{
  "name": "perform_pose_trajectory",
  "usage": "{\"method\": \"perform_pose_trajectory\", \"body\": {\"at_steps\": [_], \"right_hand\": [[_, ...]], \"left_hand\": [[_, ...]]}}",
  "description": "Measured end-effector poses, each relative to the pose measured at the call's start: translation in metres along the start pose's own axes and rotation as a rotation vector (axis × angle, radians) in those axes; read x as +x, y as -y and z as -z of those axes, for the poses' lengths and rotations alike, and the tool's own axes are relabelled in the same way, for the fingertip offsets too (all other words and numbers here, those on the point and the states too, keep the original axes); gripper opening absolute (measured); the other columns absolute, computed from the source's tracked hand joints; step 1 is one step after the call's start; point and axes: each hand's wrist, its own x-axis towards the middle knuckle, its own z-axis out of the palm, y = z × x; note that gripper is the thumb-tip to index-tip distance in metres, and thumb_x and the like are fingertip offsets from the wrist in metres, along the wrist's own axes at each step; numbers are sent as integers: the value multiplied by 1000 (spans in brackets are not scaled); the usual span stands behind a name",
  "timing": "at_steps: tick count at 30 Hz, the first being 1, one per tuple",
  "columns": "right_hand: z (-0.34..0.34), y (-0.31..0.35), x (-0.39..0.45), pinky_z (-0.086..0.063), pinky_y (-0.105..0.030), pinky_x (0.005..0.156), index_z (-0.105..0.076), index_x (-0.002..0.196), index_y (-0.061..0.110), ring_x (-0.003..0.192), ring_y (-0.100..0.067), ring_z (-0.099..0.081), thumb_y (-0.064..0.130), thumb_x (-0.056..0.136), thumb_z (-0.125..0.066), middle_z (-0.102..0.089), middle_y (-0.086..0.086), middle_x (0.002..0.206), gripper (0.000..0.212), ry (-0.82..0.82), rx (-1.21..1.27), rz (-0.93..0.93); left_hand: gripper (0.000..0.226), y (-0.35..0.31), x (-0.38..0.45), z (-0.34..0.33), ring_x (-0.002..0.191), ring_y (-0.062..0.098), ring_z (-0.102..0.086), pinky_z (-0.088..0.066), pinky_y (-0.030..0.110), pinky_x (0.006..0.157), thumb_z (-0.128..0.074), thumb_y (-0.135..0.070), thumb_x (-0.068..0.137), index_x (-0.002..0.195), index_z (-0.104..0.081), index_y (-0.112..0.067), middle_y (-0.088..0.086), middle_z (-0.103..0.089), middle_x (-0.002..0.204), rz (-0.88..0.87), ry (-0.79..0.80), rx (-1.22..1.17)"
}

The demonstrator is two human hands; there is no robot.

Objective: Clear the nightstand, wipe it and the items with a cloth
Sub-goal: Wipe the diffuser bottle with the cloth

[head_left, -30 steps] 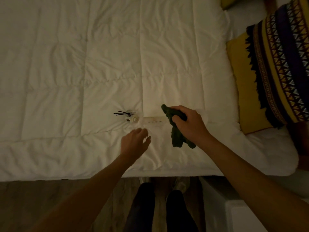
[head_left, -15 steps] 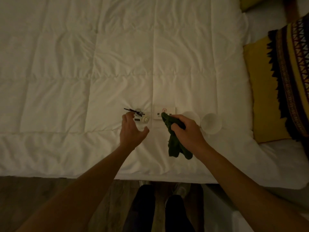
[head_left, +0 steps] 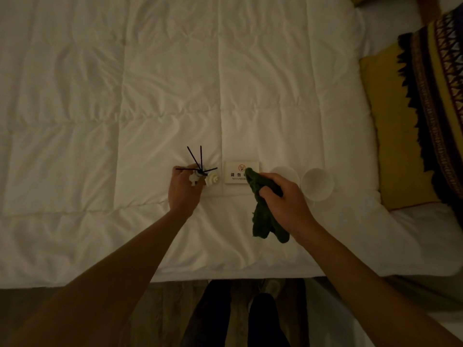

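Left hand [head_left: 184,192] grip around reed diffuser [head_left: 199,175]

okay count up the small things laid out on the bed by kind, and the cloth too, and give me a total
Reed diffuser, gripped by the left hand: 1
No-smoking sign: 1
White cups: 2
Green cloth, held in the right hand: 1
Total: 5

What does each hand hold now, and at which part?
The left hand grips the small reed diffuser around its body, sticks pointing away. The right hand holds the green cloth bunched near its upper end.
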Motion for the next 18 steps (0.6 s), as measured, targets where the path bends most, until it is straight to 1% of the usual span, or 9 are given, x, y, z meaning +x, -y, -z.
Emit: {"method": "perform_pose_trajectory", "body": {"at_steps": [2, 5, 6, 8, 9, 10, 13, 16, 18], "right_hand": [[0, 1, -1, -49, -16, 71, -61, 115, 43, 83, -3, -66, 16, 97, -56, -68, 17, 95, 33, -7, 2, -5], [-1, 8, -4, -48, -14, 70, -62, 117, 43, 82, 3, -65, 18, 96, -57, -68, 19, 96, 33, -28, 15, -5], [-1, 12, -6, -48, -14, 70, -62, 116, 43, 83, 4, -65, 18, 96, -57, -68, 19, 96, 32, -36, 18, 2], [1, 24, -11, -51, -18, 75, -62, 116, 42, 85, 2, -66, 18, 96, -58, -68, 19, 98, 32, -60, 48, 23], [1, 31, -14, -53, -20, 78, -63, 117, 41, 87, 1, -66, 18, 96, -58, -68, 20, 100, 32, -70, 68, 33], [2, 39, -18, -55, -23, 82, -63, 119, 41, 90, 0, -67, 17, 96, -59, -68, 21, 101, 33, -78, 84, 43], [9, 71, -36, -54, -18, 86, -62, 116, 46, 94, 5, -66, 15, 96, -60, -68, 27, 101, 37, -110, 133, 109], [20, 105, -66, -50, -7, 84, -58, 116, 50, 99, 10, -64, 16, 98, -60, -67, 31, 102, 39, -162, 185, 210], [24, 124, -90, -47, -5, 88, -57, 128, 41, 106, 12, -61, 17, 99, -59, -63, 31, 114, 38, -203, 219, 273]], "left_hand": [[23, -1, 1, 8, 106, 22, -59, -42, 25, 78, -74, -15, 86, 109, -74, -13, 3, -60, 113, -54, -3, -60], [25, -11, -2, 26, 108, 28, -59, -50, 32, 85, -73, -3, 85, 110, -71, -5, 10, -60, 118, -147, 29, -115], [25, -16, -4, 33, 107, 26, -59, -50, 28, 85, -73, -1, 85, 110, -70, -4, 9, -59, 119, -177, 36, -127], [24, -31, -10, 51, 102, 19, -59, -46, 9, 79, -73, -2, 86, 110, -68, -1, 10, -60, 120, -209, 47, -173], [25, -41, -14, 61, 101, 18, -59, -46, 6, 78, -73, -3, 86, 110, -67, -4, 12, -61, 121, -214, 63, -214], [25, -53, -19, 72, 103, 20, -62, -49, 11, 83, -73, -4, 86, 110, -66, -10, 13, -62, 122, -228, 89, -258], [35, -95, -36, 109, 106, 25, -66, -56, 41, 91, -72, -4, 88, 109, -63, -30, 12, -66, 120, -293, 160, -356], [26, -143, -54, 148, 100, 19, -70, -60, 45, 88, -71, -17, 92, 117, -67, -22, 4, -71, 111, -260, 245, -422], [27, -177, -71, 172, 96, 20, -73, -62, 42, 82, -72, -24, 91, 118, -69, -23, 3, -74, 106, -263, 342, -518]]}}
